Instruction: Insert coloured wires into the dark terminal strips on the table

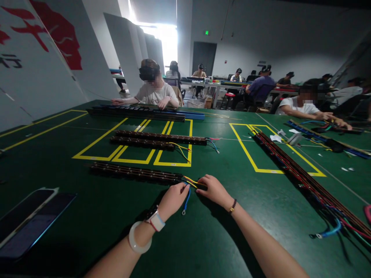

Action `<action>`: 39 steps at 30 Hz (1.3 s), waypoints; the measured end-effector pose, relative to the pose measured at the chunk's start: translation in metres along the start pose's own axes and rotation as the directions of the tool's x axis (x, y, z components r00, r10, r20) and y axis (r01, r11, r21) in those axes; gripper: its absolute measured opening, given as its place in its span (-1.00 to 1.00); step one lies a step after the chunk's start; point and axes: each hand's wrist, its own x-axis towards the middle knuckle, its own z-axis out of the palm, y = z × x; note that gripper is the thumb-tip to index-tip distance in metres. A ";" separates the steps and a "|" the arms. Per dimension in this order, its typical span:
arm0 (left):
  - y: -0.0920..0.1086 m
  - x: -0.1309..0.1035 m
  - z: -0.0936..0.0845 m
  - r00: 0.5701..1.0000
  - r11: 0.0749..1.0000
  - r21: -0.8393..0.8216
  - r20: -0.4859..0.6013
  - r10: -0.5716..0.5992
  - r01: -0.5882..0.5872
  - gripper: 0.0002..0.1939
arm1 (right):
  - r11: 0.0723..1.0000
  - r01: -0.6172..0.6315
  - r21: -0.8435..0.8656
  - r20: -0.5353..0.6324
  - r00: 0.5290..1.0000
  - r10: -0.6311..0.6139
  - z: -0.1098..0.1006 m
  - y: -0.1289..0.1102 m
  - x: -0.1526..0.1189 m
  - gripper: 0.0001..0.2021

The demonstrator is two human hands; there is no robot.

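Note:
In the head view, a long black bar (136, 172) with copper-coloured strips lies on the green table. Yellow wires (191, 180) and a blue wire (188, 200) come out of its right end. My left hand (174, 199) is closed at that end, its thumb and fingertips pinching the blue wire, whose ring terminal (183, 212) hangs below. My right hand (215, 190), just to the right, pinches the yellow wires near their free ends. A dark piece shows between its fingers, too small to make out.
Two similar bars (162, 137) with wires lie beyond, across yellow tape outlines (174, 165). A longer wired bar (290, 170) slants along the right. Phones (37, 227) lie at left. Co-workers sit at the far side, one behind a black rail (136, 112), another at right handling wires.

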 end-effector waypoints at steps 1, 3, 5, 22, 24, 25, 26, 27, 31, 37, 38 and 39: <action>-0.001 0.001 0.001 0.999 0.996 -0.085 0.028 -0.026 0.028 -0.56 | 0.999 -0.024 0.028 0.010 1.000 0.023 0.001 -0.002 0.000 -0.82; -0.003 0.004 0.002 0.995 0.963 -0.255 0.083 -0.063 0.082 -0.61 | 0.994 -0.074 0.076 0.012 0.997 0.073 0.003 -0.005 0.000 -0.89; -0.004 0.006 0.002 0.988 0.898 -0.422 0.134 -0.073 0.124 -0.67 | 0.987 -0.116 0.110 0.008 0.993 0.116 0.006 -0.008 -0.001 -0.90; 0.004 0.002 0.018 0.955 0.497 -0.831 0.297 0.018 0.249 -0.66 | 0.896 0.011 -0.445 -0.059 0.997 -0.042 0.020 -0.057 -0.018 -0.82; -0.001 0.004 0.020 0.959 0.461 -0.853 0.282 0.014 0.244 -0.66 | 0.876 0.035 -0.481 -0.079 0.993 -0.083 0.027 -0.066 -0.022 -0.75; -0.003 0.005 0.021 0.961 0.451 -0.859 0.276 0.006 0.243 -0.67 | 0.869 0.038 -0.492 -0.092 0.991 -0.096 0.032 -0.069 -0.023 -0.71; -0.005 0.006 0.022 0.963 0.443 -0.863 0.268 -0.002 0.242 -0.67 | 0.868 0.039 -0.495 -0.106 0.989 -0.105 0.036 -0.072 -0.025 -0.68; -0.007 0.007 0.023 0.965 0.431 -0.870 0.263 -0.006 0.240 -0.68 | 0.872 0.038 -0.487 -0.121 0.986 -0.110 0.039 -0.075 -0.027 -0.66; -0.010 0.009 0.024 0.965 0.341 -0.909 0.262 0.017 0.240 -0.74 | 0.931 0.007 -0.366 -0.199 0.976 -0.085 0.042 -0.084 -0.035 -0.63; -0.011 0.008 0.022 0.944 0.299 -0.901 0.329 0.004 0.313 -0.77 | 0.999 -0.031 -0.011 -0.157 0.987 0.029 0.004 -0.083 -0.043 -0.68; -0.011 0.009 0.022 0.941 0.302 -0.899 0.337 0.012 0.318 -0.77 | 0.999 -0.039 0.017 -0.151 0.988 0.042 -0.002 -0.081 -0.043 -0.72; -0.012 0.009 0.023 0.941 0.302 -0.900 0.338 0.023 0.316 -0.76 | 0.998 -0.051 0.026 -0.139 0.989 0.054 -0.007 -0.079 -0.043 -0.73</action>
